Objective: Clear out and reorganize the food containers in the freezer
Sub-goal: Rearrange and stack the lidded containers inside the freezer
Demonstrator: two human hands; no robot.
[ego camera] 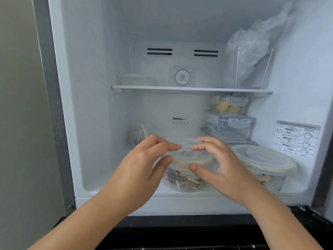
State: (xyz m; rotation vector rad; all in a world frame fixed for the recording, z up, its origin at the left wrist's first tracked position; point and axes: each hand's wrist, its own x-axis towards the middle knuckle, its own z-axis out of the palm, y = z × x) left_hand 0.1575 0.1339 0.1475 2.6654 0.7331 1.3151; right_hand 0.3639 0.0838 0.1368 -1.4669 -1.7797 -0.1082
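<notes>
A home kitchen — the frame is filled by an open household freezer compartment (90, 105). Snap-lid food containers (232, 123) stack at centre right below a shelf (180, 88) — a settings sticker (297, 139) sits at right.

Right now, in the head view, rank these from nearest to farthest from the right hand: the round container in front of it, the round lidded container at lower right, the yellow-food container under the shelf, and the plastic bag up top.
1. Round container, centre front, at the right hand.
2. Round lidded container, just to its right on the floor.
3. Yellow-food container, top of the stack under the shelf.
4. Plastic bag, upper shelf, right.
</notes>
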